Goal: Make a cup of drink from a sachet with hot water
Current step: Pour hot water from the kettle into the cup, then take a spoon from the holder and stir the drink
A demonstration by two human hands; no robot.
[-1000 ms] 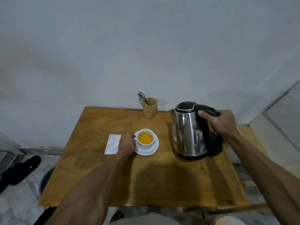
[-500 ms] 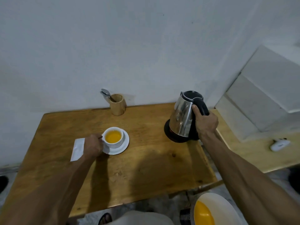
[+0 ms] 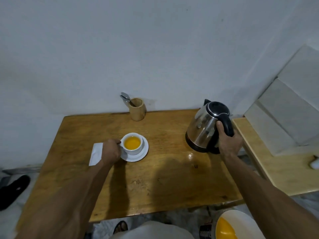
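**Water poured, kettle goes back to the table's right end**

A person's right hand (image 3: 229, 144) is wrapped closed around the black handle of the steel kettle (image 3: 205, 128), which a second ago stood close beside the cup (image 3: 132, 143) and now sits well to the right of it, on or just above its dark base near the table's right edge — whether it is fully seated cannot be told. The white cup, on its saucer (image 3: 138, 155) at the middle of the wooden table (image 3: 164, 183), holds an orange-yellow drink and has not moved. The left hand (image 3: 111, 151) is curled at the cup's left side, fingers closed at the handle. Partly under that hand, left of the cup, lies a flat white sachet (image 3: 95, 153). Behind the cup, against the wall, a wooden holder (image 3: 137, 109) carries a spoon (image 3: 126, 98).

The kettle's return suggests the pouring is finished — the drink looks made, or nearly so. What probably remains is a stir with the spoon, once the right hand lets go of the kettle.
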